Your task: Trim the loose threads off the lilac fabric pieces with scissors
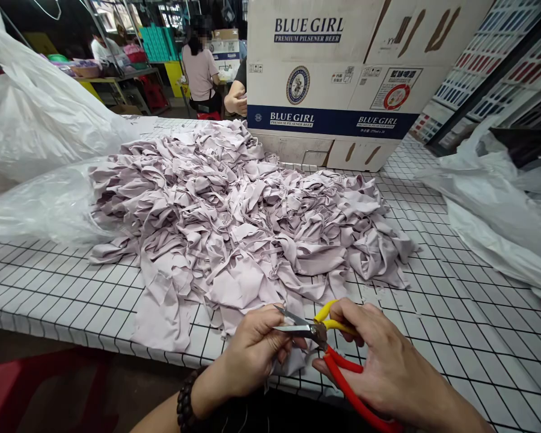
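Observation:
A big heap of pale mauve fabric pieces (pixel 234 204) covers the middle of the table. Near the front edge my left hand (pixel 256 346) is closed, its thumb and fingers pinching a piece of the same fabric (pixel 295 361) that hangs below them. My right hand (pixel 379 355) grips a pair of scissors (pixel 316 331) with one yellow and one red handle. The blades are parted and point left, their tips right at my left fingertips. Exactly what lies between the blades is too small to make out.
A large Blue Girl beer carton (pixel 324 78) stands behind the heap. Clear plastic bags lie at the left (pixel 40 120) and right (pixel 491 198). The table has a white cloth with a black grid (pixel 442 325). Behind, a person (pixel 201 66) sits, and another person's hand (pixel 237 99) shows beside the carton.

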Available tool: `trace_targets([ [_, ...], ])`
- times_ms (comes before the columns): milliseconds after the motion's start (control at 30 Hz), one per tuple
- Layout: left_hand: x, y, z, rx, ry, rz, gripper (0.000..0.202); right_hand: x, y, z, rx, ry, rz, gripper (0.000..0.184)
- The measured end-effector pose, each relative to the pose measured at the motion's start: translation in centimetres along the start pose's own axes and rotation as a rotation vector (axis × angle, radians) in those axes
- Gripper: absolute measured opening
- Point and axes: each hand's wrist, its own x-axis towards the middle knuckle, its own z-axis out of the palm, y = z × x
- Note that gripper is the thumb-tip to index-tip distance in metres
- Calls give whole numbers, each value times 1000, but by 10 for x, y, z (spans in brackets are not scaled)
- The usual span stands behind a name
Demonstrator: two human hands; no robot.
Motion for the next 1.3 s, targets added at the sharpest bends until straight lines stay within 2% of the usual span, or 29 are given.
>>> trace_targets([
  [400,-3,8,-1,31,-12,20,45,-1,-2,0,-35,-70,47,19],
  [800,-4,11,2,-20,-10,-16,48,-3,1,6,-94,42,-40,26],
  [1300,-5,13,1,-73,-38,-58,47,2,4,7,-51,13,-35,29],
])
